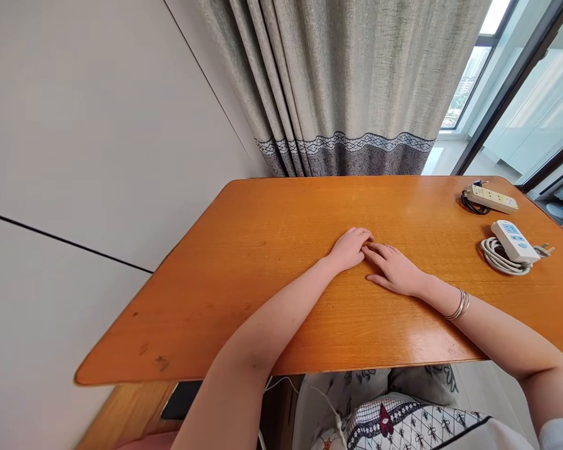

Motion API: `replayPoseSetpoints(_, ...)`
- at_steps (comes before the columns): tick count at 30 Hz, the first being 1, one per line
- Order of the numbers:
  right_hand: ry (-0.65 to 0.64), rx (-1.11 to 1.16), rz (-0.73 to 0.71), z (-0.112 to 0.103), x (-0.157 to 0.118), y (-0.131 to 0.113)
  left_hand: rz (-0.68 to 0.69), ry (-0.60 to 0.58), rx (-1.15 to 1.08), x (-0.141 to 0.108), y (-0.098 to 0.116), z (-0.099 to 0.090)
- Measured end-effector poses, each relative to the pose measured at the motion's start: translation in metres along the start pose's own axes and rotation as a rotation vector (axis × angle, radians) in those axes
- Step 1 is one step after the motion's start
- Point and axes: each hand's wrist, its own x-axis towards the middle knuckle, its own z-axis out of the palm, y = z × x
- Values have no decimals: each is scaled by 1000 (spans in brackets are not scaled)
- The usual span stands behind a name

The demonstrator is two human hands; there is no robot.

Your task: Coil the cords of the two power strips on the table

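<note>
the left hand (353, 249) lies palm down near the middle of the bench (206, 269). its fingers bend and its palm is hidden, so i can't say if it is closed on something. the right hand (396, 269) is there too, fingers and thumb loosely spread, its fingertips touching the left hand. on the right part of the bench is a white power strip (515, 240), hiding some of its coiled white cord (492, 257). nearer the bench's far right corner is a cream power strip (495, 200). its black cord (473, 206) is bunched up and its plug is hard to make out. under the bench's near edge, a black thing (181, 401) is mostly hidden.
</note>
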Motion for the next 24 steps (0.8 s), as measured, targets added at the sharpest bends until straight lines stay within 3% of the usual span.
replayPoseSetpoints(24, -9, -14, 0, 0, 1, -1, -4, 0, 11, -1, 1, 0)
